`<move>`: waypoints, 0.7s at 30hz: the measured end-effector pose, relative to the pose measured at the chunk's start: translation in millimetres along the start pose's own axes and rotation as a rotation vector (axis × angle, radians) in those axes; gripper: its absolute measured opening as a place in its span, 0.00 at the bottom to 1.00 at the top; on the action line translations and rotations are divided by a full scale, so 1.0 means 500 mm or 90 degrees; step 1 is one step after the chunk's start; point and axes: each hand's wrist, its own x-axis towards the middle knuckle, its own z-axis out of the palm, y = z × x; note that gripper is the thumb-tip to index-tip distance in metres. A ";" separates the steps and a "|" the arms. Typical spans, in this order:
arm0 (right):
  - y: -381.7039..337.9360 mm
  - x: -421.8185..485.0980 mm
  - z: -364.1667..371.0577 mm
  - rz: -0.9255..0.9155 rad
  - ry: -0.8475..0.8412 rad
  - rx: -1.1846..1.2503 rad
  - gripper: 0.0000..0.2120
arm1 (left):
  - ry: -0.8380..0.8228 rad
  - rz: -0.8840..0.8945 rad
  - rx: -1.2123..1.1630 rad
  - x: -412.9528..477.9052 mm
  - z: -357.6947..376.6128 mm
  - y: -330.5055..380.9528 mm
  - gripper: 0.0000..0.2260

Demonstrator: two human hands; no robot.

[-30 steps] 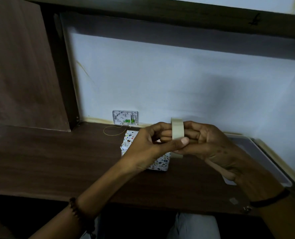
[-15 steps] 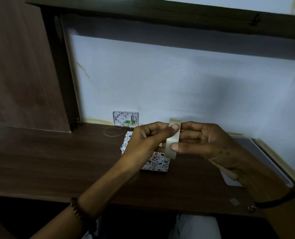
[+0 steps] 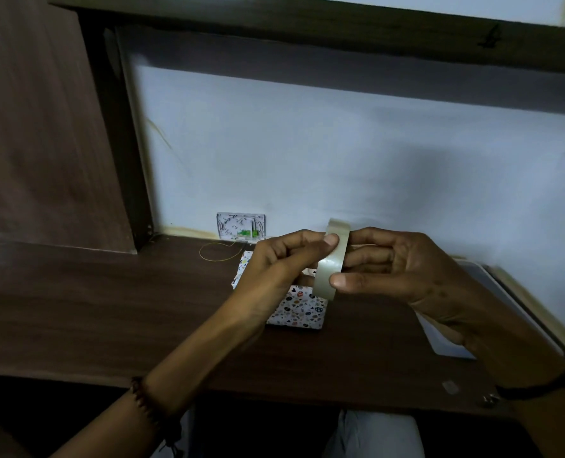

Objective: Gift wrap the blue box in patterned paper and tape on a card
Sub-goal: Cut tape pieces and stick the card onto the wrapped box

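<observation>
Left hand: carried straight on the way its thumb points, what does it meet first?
The tape roll: the left hand has its thumb on the roll's outer face. Just behind the roll are the fingers of the right hand, though depth is hard to judge.

Both hands hold a tape roll above the wrapped box.

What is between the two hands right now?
A tape roll, seen edge-on in the head view. The left hand pinches its upper rim; the right hand grips it lower down, thumb on the band.
</observation>
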 end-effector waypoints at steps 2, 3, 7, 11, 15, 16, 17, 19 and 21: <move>-0.001 0.000 -0.001 -0.010 0.009 0.001 0.26 | -0.018 0.012 0.003 -0.002 -0.004 -0.002 0.08; -0.001 -0.001 -0.001 -0.016 0.013 0.004 0.26 | -0.026 0.017 0.006 -0.003 -0.006 -0.002 0.08; -0.001 -0.001 0.002 -0.035 0.030 0.010 0.27 | -0.051 0.038 0.009 -0.006 -0.010 -0.004 0.10; -0.001 -0.001 0.009 -0.047 0.045 0.007 0.27 | -0.028 0.053 0.008 -0.002 -0.008 -0.007 0.09; 0.002 0.001 0.014 -0.054 0.057 -0.002 0.25 | 0.011 0.060 -0.015 0.003 -0.001 -0.013 0.07; 0.004 0.002 0.014 -0.055 0.060 -0.005 0.25 | 0.013 0.061 -0.015 0.004 0.000 -0.015 0.07; 0.006 0.002 0.015 -0.055 0.063 -0.010 0.25 | 0.011 0.062 -0.011 0.004 -0.001 -0.017 0.06; 0.010 0.003 0.014 -0.055 0.065 -0.013 0.25 | -0.004 0.062 0.002 0.003 -0.003 -0.021 0.06; 0.012 0.003 0.016 -0.057 0.068 -0.007 0.25 | -0.020 0.060 0.019 0.002 -0.007 -0.023 0.08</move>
